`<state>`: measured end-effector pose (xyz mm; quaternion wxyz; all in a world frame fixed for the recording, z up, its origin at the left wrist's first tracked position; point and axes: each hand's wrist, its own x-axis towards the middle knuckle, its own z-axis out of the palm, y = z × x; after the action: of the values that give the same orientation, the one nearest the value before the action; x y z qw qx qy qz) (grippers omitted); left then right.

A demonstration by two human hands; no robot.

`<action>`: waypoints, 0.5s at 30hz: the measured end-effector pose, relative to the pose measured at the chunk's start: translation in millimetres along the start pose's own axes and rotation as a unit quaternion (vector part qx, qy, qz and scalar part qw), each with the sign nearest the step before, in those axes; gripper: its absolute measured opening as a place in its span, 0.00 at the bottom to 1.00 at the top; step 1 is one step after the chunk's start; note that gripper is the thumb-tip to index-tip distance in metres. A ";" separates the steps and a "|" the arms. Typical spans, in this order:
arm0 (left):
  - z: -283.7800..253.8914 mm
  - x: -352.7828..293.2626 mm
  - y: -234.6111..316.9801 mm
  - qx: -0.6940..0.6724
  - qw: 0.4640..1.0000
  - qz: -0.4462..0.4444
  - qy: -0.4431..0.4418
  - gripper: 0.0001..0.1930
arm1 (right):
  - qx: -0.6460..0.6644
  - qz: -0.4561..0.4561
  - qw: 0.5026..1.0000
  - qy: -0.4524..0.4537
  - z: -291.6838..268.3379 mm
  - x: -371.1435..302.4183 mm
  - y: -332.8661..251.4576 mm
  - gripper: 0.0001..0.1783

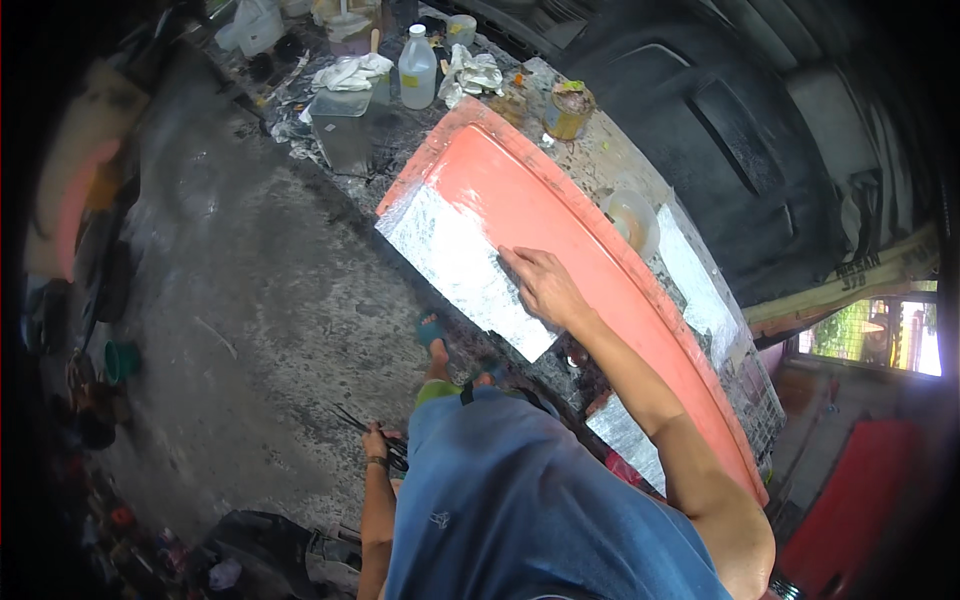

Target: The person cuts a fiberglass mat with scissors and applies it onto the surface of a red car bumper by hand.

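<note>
A long curved orange panel [600, 285], like a mould, lies across the workbench in front of me. A white fibrous mat [450, 240] covers its left-hand edge and hangs past it. My right hand [548, 285] reaches over the panel, fingers stretched out, the fingertips resting at the border of the mat and the orange surface. It grips nothing that I can see. Low by my left side, my left hand [378, 442] is closed around a dark, thin-bladed tool [350, 418] that looks like scissors; its details are small and partly covered by the fingers.
On the bench's far end stand a plastic bottle [418, 70], a square metal can [342, 128], crumpled white cloths [470, 72] and a stained tin [568, 110]. A translucent bowl [632, 222] and another white sheet [700, 285] lie beyond the panel. A large black moulded part [700, 150] stands behind.
</note>
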<state>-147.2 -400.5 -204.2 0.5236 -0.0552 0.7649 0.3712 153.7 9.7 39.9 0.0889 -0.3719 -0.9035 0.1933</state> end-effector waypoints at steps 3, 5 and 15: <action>-2.9 0.2 -0.8 0.007 1.000 -0.001 0.004 0.25 | -0.037 -0.025 0.999 -0.001 -1.6 -3.5 -9.3 0.35; -3.7 -0.8 -0.4 0.000 1.000 -0.001 0.006 0.24 | -0.044 -0.025 0.999 -0.004 -2.8 -1.2 -16.6 0.35; -1.6 -6.0 15.7 0.000 1.000 -0.017 0.011 0.25 | -0.009 0.007 0.999 0.043 -12.0 44.8 -20.8 0.26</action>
<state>-153.2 -392.1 -190.9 0.5209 -0.0722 0.7699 0.3616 112.3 31.3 60.2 0.1229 -0.3874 -0.8978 0.1694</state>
